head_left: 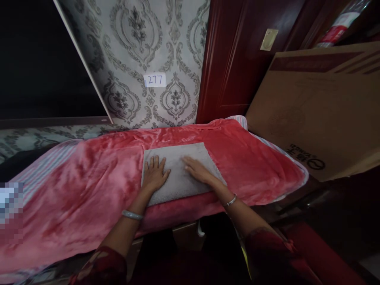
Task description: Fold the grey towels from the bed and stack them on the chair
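Observation:
A light grey, plush-looking rectangular cloth (175, 190) lies flat on a pink-red fleece blanket (113, 170). My left hand (155, 173) rests on the cloth's left part with its fingers spread and palm down. Over the right half of the cloth is my right hand (196, 169), its fingers stretched out toward the upper left and slightly blurred. Whether the right palm presses on the cloth or hovers just above it, I cannot tell. Neither hand holds anything.
A large cardboard box (314, 107) stands at the right, with a bottle (340, 27) behind it. Dark red door panelling (228, 59) and a patterned wall (175, 51) with a label (155, 80) reading 277 rise behind. A dark screen (44, 63) fills the upper left.

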### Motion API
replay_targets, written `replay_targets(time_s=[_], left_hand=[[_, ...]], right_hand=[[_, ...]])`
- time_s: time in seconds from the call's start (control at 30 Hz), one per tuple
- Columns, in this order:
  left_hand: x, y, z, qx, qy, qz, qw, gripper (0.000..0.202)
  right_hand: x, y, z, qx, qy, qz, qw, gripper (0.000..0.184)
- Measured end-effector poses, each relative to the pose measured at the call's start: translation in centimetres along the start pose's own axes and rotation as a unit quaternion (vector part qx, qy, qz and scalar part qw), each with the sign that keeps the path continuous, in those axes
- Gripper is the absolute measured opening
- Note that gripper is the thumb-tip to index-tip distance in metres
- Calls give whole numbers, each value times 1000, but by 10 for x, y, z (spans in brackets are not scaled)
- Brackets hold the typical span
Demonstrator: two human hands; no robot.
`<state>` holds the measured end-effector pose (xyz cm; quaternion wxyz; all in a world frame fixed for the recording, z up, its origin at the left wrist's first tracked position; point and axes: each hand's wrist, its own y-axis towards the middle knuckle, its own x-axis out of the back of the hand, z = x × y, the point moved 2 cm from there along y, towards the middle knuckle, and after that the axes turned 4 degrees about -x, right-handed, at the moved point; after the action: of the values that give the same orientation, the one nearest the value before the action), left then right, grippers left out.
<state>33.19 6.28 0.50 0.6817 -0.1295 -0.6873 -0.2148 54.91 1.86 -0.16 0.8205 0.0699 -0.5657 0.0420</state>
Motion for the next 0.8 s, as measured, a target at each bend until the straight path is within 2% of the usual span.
replay_targets(time_s=[0.1, 0.17, 0.23, 0.3, 0.47, 0.57, 0.67, 0.8], left_hand=[[1, 1, 2, 4, -3, 5, 1000, 68], [3, 1, 2, 7, -6, 16, 1000, 68], [7, 3, -3, 23, -13, 30, 999, 69], [12, 7, -17, 23, -24, 32, 999, 69], [15, 23, -77, -109, -76, 43, 990, 67], [5, 28, -98, -141, -87, 67, 984, 66], [-3, 28, -96, -135, -85, 67, 985, 67], [-3, 23, -61, -62, -72, 63, 993, 69]], right_hand=[[11, 5, -22, -143, -36, -74, 986, 60], [12, 3, -29, -190, -64, -82, 976, 61], [8, 0, -30, -196, -77, -86, 974, 61], [4, -3, -28, -192, -80, -93, 974, 60], [0, -3, -32, -185, -73, -92, 976, 60], [0, -2, -36, -183, -75, -96, 976, 59], [-2, -2, -38, -182, -80, -101, 975, 59], [-5, -2, -39, -185, -82, -100, 974, 59]])
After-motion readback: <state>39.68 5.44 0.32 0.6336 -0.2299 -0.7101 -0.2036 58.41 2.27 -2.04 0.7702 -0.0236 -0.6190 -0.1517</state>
